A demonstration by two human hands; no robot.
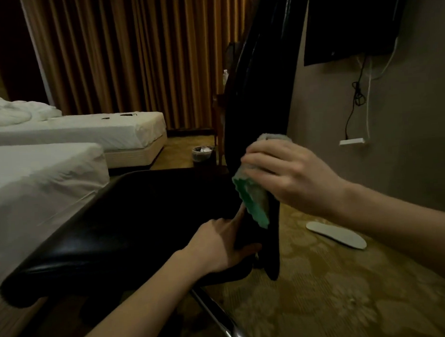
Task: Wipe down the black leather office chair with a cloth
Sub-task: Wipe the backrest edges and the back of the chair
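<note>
The black leather office chair (131, 224) fills the middle, seen from its side, with its seat to the left and its tall backrest (250, 84) rising at the right. My right hand (288, 175) presses a green and grey cloth (254, 197) against the lower edge of the backrest. My left hand (220, 245) grips the bottom of the backrest where it meets the seat, thumb underneath and fingers on the front side. A chrome leg (219, 320) of the chair base shows below.
Two beds with white sheets (49, 172) stand at the left, close to the seat. A small bin (202, 155) stands beyond the chair. A white insole (335, 234) lies on the patterned carpet. A wall-mounted screen (350, 20) with hanging cables is at the upper right.
</note>
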